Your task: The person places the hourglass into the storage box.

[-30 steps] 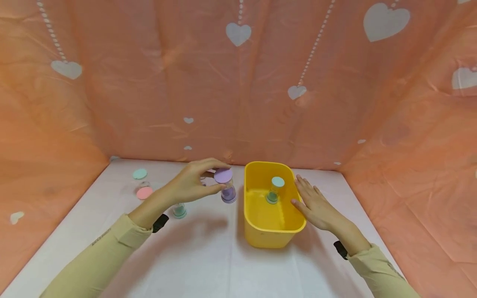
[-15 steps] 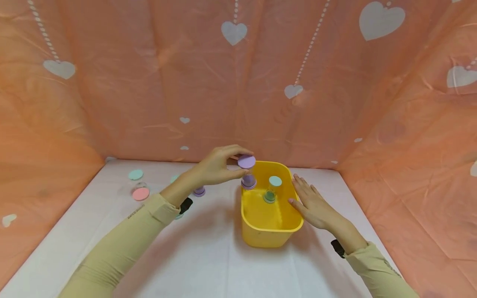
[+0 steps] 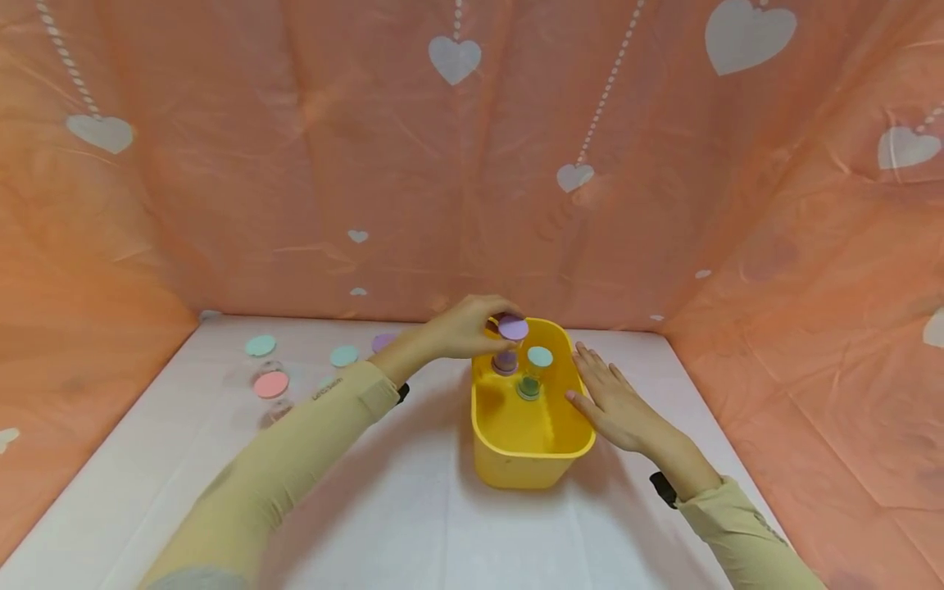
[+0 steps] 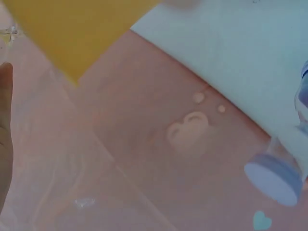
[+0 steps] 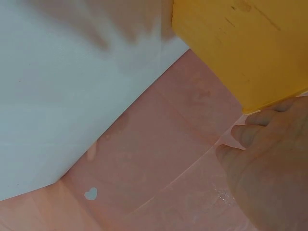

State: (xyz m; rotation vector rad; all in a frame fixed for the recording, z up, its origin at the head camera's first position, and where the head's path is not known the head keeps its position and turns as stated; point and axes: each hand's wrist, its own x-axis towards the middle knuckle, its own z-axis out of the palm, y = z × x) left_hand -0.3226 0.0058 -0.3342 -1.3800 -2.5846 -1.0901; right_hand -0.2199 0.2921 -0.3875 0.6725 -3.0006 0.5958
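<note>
At bin (image 3: 527, 473), head view shows left hand (image 3: 465, 329) pinching hourglass (image 3: 513, 329), wrist's unclear; right (image 3: 623, 408) unclenched.

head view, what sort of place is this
Perhaps a makeshift tabletop booth: a heart-printed sheet walls off the back and both sides of a pale table, and a yellow bin stands on it.

Head view forward-down; close wrist views share bin (image 3: 522, 473).

Yellow bin (image 3: 524, 473), reachable from above over its near half, far half obstructed by mint-topped hourglass (image 3: 530, 383), purple hourglass (image 3: 513, 329) and left hand (image 3: 472, 328).
</note>
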